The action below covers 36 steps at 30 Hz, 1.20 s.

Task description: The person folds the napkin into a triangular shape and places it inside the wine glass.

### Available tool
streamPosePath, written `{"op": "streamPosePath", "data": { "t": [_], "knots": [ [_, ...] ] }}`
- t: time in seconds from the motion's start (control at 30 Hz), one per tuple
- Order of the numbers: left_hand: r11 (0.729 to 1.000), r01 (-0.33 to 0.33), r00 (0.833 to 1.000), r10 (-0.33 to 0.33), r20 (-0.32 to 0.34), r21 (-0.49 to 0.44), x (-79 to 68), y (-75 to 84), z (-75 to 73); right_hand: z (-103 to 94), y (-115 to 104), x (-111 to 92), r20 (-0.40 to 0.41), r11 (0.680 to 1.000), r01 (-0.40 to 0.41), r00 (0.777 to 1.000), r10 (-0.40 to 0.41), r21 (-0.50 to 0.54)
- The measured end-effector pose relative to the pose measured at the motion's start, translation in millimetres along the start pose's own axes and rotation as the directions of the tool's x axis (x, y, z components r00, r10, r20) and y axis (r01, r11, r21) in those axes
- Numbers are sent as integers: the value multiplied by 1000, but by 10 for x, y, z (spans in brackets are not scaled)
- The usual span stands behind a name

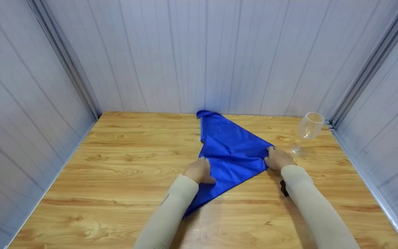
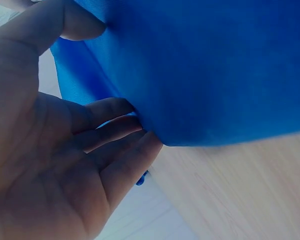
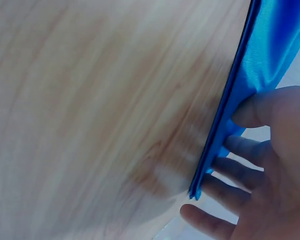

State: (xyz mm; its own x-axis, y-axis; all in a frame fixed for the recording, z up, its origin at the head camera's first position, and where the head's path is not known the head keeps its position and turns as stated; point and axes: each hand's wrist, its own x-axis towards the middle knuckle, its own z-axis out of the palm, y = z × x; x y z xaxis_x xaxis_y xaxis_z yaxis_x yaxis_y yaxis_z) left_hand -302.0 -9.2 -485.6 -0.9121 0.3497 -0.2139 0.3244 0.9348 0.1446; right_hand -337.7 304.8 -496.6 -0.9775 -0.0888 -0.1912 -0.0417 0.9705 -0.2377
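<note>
A smooth blue cloth (image 1: 225,148) lies folded and slightly wrinkled on the wooden table, its far end curling over near the back wall. My left hand (image 1: 200,171) holds its left edge. In the left wrist view, the thumb lies on top of the blue cloth (image 2: 215,70) and the fingertips of that hand (image 2: 65,125) bend in at the edge. At the right corner, my right hand (image 1: 277,158) grips the fabric. The right wrist view has the right hand (image 3: 275,155) with its thumb and fingers on the blue cloth (image 3: 255,65), beside a straight dark-lined edge.
A clear stemmed glass (image 1: 310,126) stands upright at the back right, just beyond my right hand. White panelled walls (image 1: 185,58) enclose the wooden table (image 1: 126,166) at the back and both sides.
</note>
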Motion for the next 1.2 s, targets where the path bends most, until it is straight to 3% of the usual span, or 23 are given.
{"op": "streamPosePath", "data": {
  "t": [0.2,0.43,0.67,0.83,1.2],
  "knots": [
    [1000,11,1000,-11,17,-19,13,-1,-8,-19,4,12,-5,998,-47,999,47,-50],
    [1000,-3,999,3,38,2,36,-11,-30,-7,15,22,-46,996,-35,998,31,-84],
    [1000,13,1000,-13,25,20,70,-30,-57,27,-5,14,-71,994,-54,996,47,-97],
    [1000,17,1000,-17,-14,14,88,-55,-78,19,-49,2,-81,985,-51,996,38,-166],
    [998,57,998,-56,-34,24,135,-108,-46,-68,-248,-97,59,982,-27,998,38,-188]
  ]
}}
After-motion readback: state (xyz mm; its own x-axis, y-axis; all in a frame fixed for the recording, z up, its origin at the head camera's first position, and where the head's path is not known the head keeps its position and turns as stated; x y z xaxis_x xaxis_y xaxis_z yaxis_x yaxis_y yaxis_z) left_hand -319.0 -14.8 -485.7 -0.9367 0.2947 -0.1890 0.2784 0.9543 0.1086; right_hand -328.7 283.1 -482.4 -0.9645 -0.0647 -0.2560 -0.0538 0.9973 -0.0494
